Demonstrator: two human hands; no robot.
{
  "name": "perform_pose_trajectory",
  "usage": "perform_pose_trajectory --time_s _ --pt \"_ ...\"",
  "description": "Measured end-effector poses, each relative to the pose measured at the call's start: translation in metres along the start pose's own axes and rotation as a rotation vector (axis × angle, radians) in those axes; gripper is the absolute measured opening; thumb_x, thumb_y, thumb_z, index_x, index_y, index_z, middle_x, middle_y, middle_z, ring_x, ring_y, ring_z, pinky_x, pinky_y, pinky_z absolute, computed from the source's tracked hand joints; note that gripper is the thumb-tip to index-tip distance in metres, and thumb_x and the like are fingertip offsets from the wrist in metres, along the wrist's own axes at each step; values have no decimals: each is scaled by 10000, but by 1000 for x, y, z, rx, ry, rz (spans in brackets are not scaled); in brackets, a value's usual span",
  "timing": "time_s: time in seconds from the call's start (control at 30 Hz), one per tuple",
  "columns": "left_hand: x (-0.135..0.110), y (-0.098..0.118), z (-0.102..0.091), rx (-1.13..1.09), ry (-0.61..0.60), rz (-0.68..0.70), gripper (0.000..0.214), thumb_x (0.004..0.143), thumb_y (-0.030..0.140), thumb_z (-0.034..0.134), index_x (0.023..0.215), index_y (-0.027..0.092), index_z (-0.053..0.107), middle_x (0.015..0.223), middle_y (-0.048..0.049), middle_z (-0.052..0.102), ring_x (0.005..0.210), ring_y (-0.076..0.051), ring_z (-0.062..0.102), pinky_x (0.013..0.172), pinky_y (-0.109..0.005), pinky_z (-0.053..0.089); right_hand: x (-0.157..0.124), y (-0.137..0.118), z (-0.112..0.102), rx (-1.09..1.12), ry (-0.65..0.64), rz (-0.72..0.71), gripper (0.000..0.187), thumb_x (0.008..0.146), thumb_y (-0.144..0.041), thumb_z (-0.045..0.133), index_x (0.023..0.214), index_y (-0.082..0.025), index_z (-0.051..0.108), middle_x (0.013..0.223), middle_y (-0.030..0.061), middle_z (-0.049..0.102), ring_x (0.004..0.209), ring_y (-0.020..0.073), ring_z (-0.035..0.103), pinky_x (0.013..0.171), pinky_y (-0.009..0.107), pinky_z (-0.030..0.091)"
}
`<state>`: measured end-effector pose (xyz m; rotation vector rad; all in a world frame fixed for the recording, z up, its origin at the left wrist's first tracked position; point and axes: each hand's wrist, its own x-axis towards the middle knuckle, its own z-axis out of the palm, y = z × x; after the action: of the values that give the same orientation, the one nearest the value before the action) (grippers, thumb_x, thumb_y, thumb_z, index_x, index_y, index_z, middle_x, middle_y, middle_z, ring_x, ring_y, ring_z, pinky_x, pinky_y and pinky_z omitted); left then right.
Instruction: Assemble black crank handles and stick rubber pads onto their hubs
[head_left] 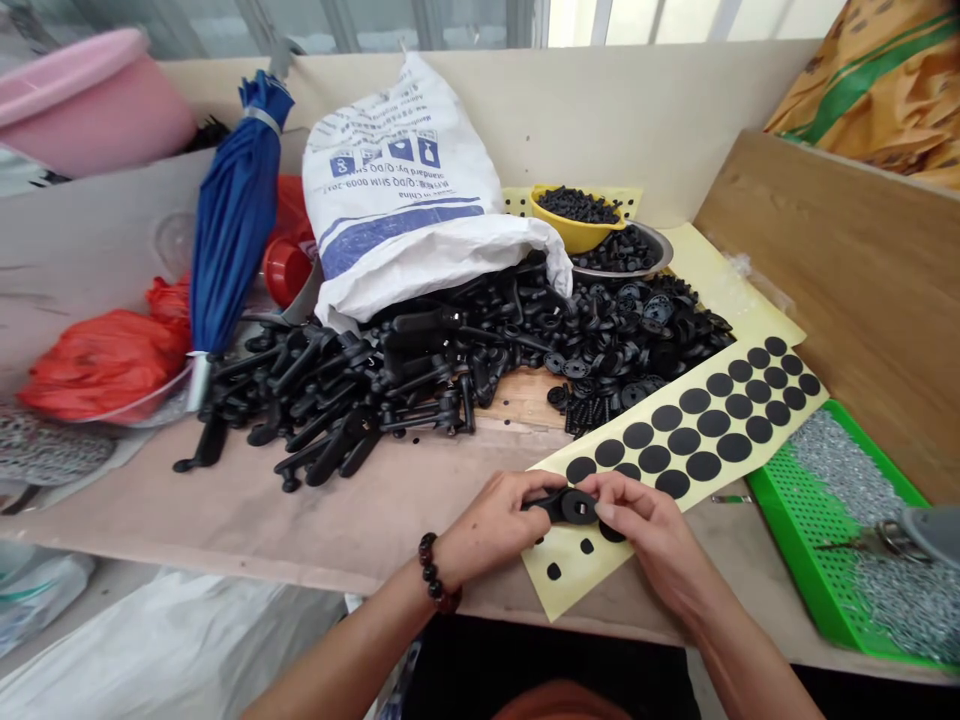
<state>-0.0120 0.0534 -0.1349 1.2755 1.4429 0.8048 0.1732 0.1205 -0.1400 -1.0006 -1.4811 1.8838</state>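
Observation:
My left hand and my right hand meet over the near table edge, both gripping one small black plastic part with a round head. My right fingertips press on its round end. Under the hands lies a yellow backing sheet carrying several round black pads; its near corner has small black dots and empty spots. A dark bead bracelet circles my left wrist.
A heap of black plastic levers and round black pieces spills from a white woven sack. Behind stand a yellow bowl and a metal bowl of black bits. A green tray of small metal screws sits right. A blue umbrella leans left.

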Motion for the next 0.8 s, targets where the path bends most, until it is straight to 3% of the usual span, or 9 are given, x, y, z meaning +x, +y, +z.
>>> perform_pose_trajectory --time_s 0.3,0.8 --pt "0 -2 0 -22 13 -32 487 713 140 444 1163 161 626 831 -17 648 613 -114 477 527 -195 343 3 2 0 -8 -10 -12 233 714 -342 669 628 -176 530 957 67 621 841 197 530 684 268 409" --pt "-4 5 -1 -3 15 -16 410 795 225 484 1174 154 622 828 -17 638 596 -107 480 539 -197 377 2 1 2 -33 -13 -5 248 721 -358 661 630 -174 521 938 64 613 788 179 526 647 257 408"
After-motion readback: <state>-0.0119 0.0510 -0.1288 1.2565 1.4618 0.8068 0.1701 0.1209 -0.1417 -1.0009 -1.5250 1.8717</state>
